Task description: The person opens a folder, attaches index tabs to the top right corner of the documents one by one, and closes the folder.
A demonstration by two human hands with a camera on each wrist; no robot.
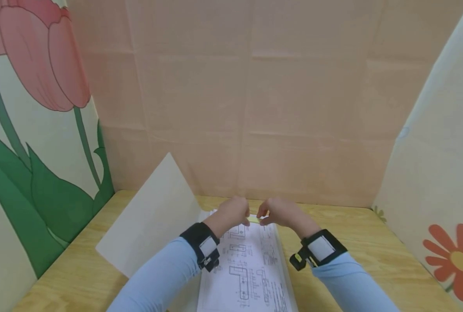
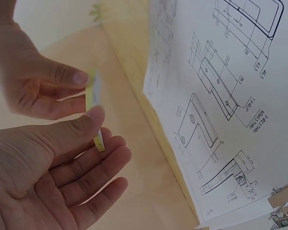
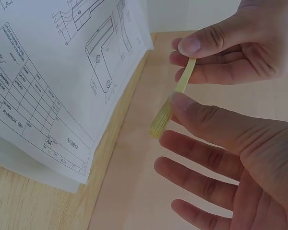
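Both hands pinch one small pad of pale yellow sticky notes [image 3: 170, 103] above the far edge of the white technical drawing sheets [image 1: 251, 268].

Its long axis bridges the two hands: left hand [image 1: 231, 213] and right hand [image 1: 280, 212] each nip an end between thumb and forefinger, other fingers loosely spread, over the wooden table [image 1: 372, 242].

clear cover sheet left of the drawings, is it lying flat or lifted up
Lifted. The clear cover sheet tilts up off the wooden table, beside the drawings, which lie flat.

Bright, even, soft light — faint shadows, mild edge distortion, wrist views slightly soft.
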